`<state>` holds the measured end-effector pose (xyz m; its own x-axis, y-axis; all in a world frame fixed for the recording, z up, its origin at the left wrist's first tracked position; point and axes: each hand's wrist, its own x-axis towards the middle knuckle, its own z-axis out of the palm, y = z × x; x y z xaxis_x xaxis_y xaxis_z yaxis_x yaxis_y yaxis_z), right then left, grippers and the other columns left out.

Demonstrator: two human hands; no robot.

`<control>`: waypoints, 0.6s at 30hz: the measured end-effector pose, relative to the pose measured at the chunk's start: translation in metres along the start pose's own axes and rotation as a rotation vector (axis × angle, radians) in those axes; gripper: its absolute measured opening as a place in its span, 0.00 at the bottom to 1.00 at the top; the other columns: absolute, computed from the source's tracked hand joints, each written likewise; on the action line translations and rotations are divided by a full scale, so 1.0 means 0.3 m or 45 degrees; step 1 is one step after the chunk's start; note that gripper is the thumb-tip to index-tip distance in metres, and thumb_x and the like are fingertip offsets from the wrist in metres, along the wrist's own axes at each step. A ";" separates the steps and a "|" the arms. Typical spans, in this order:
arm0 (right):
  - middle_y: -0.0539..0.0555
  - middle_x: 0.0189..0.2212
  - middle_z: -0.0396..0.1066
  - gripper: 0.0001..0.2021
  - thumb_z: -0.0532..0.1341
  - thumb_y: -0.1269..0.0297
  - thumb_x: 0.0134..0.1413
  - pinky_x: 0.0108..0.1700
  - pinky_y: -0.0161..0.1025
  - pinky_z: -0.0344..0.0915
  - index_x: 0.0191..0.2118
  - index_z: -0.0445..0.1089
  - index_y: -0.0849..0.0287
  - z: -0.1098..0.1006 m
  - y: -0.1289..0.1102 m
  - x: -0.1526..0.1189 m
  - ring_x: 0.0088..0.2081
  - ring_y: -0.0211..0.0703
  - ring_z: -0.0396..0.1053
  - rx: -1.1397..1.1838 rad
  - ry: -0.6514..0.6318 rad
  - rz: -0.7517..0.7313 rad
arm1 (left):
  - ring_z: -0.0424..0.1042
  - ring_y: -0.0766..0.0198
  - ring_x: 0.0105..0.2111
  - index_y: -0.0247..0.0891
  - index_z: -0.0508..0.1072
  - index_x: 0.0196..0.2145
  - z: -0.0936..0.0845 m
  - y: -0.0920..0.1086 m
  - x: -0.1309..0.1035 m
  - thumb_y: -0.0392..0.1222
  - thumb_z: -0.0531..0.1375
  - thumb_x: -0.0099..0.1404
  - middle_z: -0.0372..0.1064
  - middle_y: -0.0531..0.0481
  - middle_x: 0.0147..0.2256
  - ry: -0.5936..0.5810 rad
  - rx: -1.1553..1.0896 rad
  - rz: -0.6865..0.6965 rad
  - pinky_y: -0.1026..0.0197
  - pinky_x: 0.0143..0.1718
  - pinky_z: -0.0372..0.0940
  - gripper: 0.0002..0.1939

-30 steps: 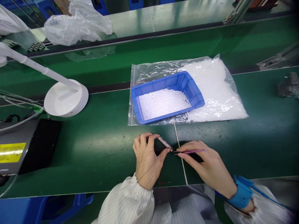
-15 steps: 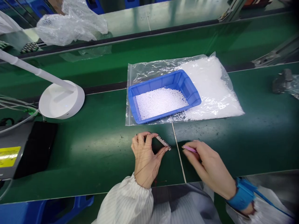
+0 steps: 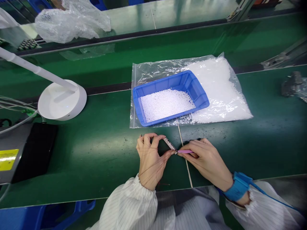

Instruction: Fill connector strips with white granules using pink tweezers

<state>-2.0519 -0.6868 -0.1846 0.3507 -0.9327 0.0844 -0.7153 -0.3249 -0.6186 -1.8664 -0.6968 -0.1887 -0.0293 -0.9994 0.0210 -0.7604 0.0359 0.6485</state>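
Note:
Between thumb and fingertips, my left hand (image 3: pixel 150 156) pinches the two ends of a small narrow strip (image 3: pixel 169 143), pale on its face with a dark, toothed-looking edge. My right hand (image 3: pixel 206 161) is closed around a slim pink tool, perhaps tweezers (image 3: pixel 185 151). Its tip meets the strip's lower right end, beside my left thumb; whether it grips anything there is too small to tell. Beyond both hands lies a blue plastic tray (image 3: pixel 157 83) holding many tiny white beads (image 3: pixel 168 105). The tray rests on a clear zip bag (image 3: pixel 223 92) filled with more white beads.
A white lamp base (image 3: pixel 62 100) stands at the left, near cables and a grey-black box (image 3: pixel 35 153). Crumpled clear plastic (image 3: pixel 72 22) lies on the raised shelf behind. A blue wrist strap (image 3: pixel 238 187) with a cord trails from my right wrist. A dark object (image 3: pixel 290 83) sits far right.
My right hand has moved left with the pink tool, bringing its tip to the strip's end. My left hand still holds the strip in nearly the same place.

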 end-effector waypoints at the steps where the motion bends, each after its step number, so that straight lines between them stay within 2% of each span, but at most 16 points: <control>1: 0.47 0.25 0.68 0.08 0.58 0.62 0.63 0.33 0.40 0.50 0.34 0.71 0.58 -0.001 0.002 0.001 0.26 0.36 0.61 0.007 0.005 -0.009 | 0.58 0.51 0.49 0.47 0.71 0.43 -0.002 0.000 0.002 0.42 0.71 0.55 0.62 0.49 0.44 -0.011 -0.006 0.000 0.45 0.51 0.58 0.19; 9: 0.47 0.23 0.68 0.06 0.60 0.64 0.61 0.32 0.40 0.50 0.33 0.71 0.59 0.009 0.000 -0.002 0.24 0.35 0.59 -0.003 0.093 -0.106 | 0.59 0.51 0.48 0.46 0.72 0.43 -0.001 -0.002 0.008 0.46 0.71 0.54 0.62 0.49 0.43 -0.011 -0.006 0.018 0.42 0.53 0.56 0.20; 14: 0.48 0.25 0.69 0.05 0.60 0.66 0.62 0.32 0.40 0.52 0.35 0.72 0.58 0.011 0.007 -0.004 0.25 0.35 0.60 -0.006 0.123 -0.115 | 0.59 0.52 0.47 0.46 0.72 0.42 0.003 -0.003 0.010 0.45 0.72 0.52 0.62 0.49 0.42 -0.001 -0.003 0.030 0.43 0.53 0.56 0.21; 18: 0.48 0.24 0.70 0.08 0.59 0.62 0.63 0.32 0.40 0.52 0.34 0.73 0.57 0.009 0.011 0.002 0.25 0.35 0.62 0.006 0.118 -0.095 | 0.59 0.53 0.47 0.46 0.71 0.43 0.003 -0.006 0.011 0.44 0.72 0.53 0.62 0.50 0.43 -0.012 -0.005 0.038 0.41 0.55 0.55 0.21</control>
<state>-2.0525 -0.6881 -0.1886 0.3451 -0.9166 0.2018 -0.6863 -0.3931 -0.6119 -1.8658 -0.7001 -0.1904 -0.0581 -0.9978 0.0330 -0.7565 0.0655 0.6508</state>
